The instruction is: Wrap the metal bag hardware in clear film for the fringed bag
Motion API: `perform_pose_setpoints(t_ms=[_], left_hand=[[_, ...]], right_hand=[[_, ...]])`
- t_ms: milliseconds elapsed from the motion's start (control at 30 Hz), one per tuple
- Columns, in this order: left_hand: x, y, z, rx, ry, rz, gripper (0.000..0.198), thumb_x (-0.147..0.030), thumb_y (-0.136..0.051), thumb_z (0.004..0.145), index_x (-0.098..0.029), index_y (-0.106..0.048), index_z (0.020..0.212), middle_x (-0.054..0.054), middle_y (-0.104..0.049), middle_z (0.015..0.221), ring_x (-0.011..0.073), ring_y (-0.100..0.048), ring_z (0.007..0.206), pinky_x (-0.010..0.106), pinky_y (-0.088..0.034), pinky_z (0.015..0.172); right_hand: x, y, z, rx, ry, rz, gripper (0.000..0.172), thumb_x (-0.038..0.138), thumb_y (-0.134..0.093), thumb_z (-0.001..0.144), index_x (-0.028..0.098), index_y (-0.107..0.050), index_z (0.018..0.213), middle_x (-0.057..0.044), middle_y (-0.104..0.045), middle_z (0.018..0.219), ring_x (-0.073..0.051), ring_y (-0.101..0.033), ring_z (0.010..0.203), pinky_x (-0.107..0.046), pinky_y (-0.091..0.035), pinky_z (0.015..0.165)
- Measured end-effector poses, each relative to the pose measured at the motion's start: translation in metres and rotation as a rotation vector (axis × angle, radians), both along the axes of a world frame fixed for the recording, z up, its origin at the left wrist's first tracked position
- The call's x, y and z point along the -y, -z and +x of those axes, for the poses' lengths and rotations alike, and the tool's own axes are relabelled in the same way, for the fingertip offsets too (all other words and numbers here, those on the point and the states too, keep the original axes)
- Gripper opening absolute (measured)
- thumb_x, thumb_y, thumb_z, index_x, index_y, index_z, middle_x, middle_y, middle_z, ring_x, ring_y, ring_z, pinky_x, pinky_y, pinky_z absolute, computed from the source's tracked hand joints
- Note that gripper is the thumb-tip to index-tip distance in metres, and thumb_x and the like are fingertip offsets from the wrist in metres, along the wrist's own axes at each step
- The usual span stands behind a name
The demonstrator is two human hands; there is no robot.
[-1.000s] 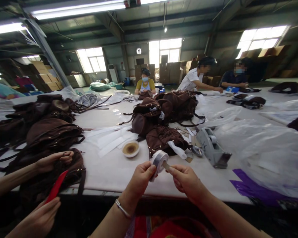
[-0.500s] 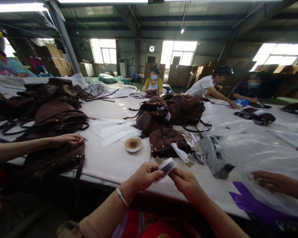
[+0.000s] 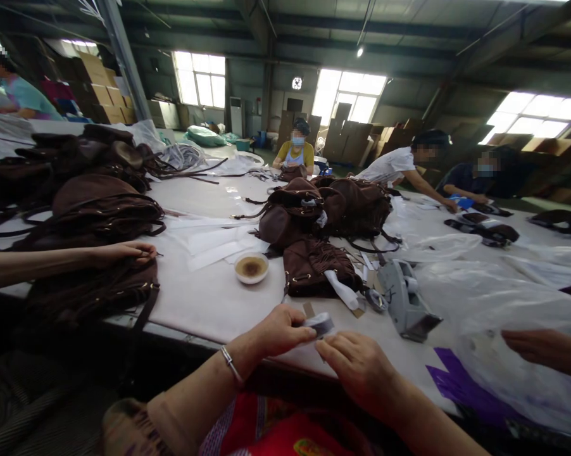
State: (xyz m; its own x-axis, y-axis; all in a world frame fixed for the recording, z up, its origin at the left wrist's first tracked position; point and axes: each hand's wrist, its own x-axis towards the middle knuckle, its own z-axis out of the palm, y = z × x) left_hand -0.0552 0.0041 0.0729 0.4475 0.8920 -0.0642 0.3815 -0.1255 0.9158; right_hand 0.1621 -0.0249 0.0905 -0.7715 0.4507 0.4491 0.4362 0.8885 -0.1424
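Between thumb and fingers, my left hand [image 3: 278,332] grips a small grey-and-white wrapped piece [image 3: 320,323]; its exact kind does not show. My right hand [image 3: 356,361] is just to the right, its fingertips pinched together by the piece's lower edge. What those fingertips hold, if anything, is too small to make out. Just beyond my hands lies a brown drawstring leather bag [image 3: 314,263], with a roll of white paper [image 3: 341,290] poking from it. A shallow white dish of brown liquid [image 3: 251,268] stands left of that bag.
A grey tape dispenser [image 3: 404,304] stands to the right, before clear plastic sheeting [image 3: 480,297] and a purple piece [image 3: 461,380]. Brown bags [image 3: 100,209] pile up at left, where a co-worker's hand [image 3: 128,252] works. Another person's hand [image 3: 542,348] reaches in from the right.
My hands have shifted slightly down, and my right fingertips have slid to the lower edge of the wrapped piece. The view has tilted a little.
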Motion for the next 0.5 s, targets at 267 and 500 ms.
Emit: perform_pose_setpoints(t_ms=[267,500], left_hand=[[0.016,-0.002,0.003,-0.211,0.146,0.338,0.028,-0.036,-0.060,0.086,-0.015,-0.067,0.069,0.002,-0.061,0.064,0.0115,-0.044,0.057,0.026,-0.030,0.055],[0.019,0.005,0.003,-0.128,0.232,0.187,0.022,-0.033,-0.058,0.084,-0.014,-0.068,0.079,0.000,-0.062,0.070,0.0112,-0.047,0.059,0.023,-0.034,0.056]], right_hand=[[-0.020,0.007,-0.011,-0.353,0.206,-0.608,0.023,0.013,-0.056,0.086,0.020,-0.066,0.067,-0.005,-0.070,0.093,-0.018,-0.064,0.085,-0.028,-0.049,0.078],[-0.015,0.019,-0.009,-0.416,0.338,-0.770,0.008,0.022,-0.066,0.083,0.021,-0.071,0.076,0.000,-0.071,0.075,-0.016,-0.064,0.072,-0.025,-0.047,0.070]])
